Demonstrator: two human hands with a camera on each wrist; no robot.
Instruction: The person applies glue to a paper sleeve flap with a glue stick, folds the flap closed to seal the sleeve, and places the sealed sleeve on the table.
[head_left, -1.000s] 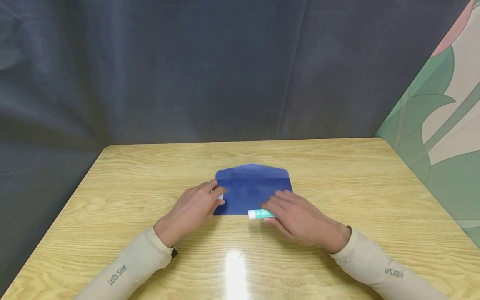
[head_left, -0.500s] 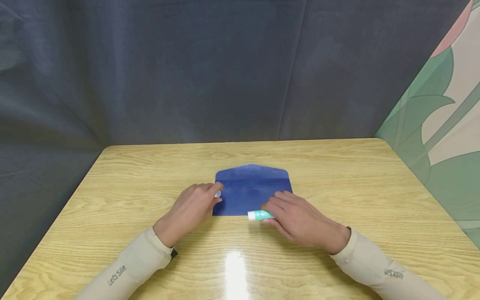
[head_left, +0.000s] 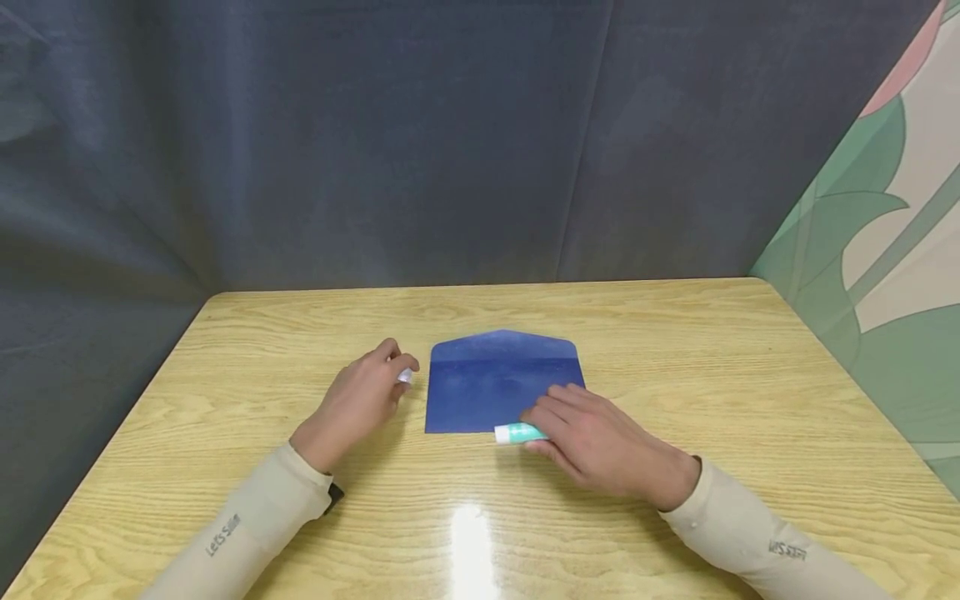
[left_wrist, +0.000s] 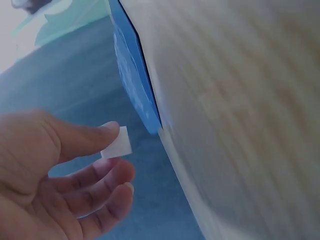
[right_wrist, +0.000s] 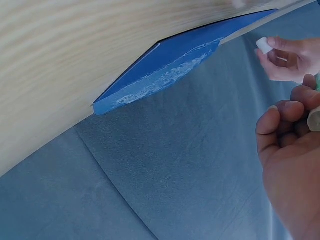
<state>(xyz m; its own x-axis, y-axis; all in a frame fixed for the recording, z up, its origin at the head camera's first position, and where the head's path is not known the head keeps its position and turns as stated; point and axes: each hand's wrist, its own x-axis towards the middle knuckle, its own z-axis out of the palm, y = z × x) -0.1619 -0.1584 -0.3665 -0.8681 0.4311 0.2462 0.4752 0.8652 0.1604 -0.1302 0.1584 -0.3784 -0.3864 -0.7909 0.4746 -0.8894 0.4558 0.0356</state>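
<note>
A blue envelope [head_left: 480, 400] lies on the table with its flap [head_left: 502, 344] unfolded toward the back. In the right wrist view, whitish streaks cover that flap [right_wrist: 165, 80]. My left hand [head_left: 362, 402] pinches a small white cap [left_wrist: 119, 144] between thumb and fingers, a little left of the envelope. A teal and white glue stick [head_left: 521, 432] is gripped by my right hand [head_left: 588, 437], its white end pointing left over the envelope's front edge. The right hand covers the rest of the stick and the envelope's front right corner.
The wooden table [head_left: 675, 350] stretches out on all sides of the envelope. A dark curtain [head_left: 390, 150] hangs behind its far edge and along the left. A wall with a leaf pattern [head_left: 892, 250] rises on the right.
My left hand has moved left with the cap, from over the envelope's left edge to beside it. The right hand, glue stick and envelope have stayed nearly still.
</note>
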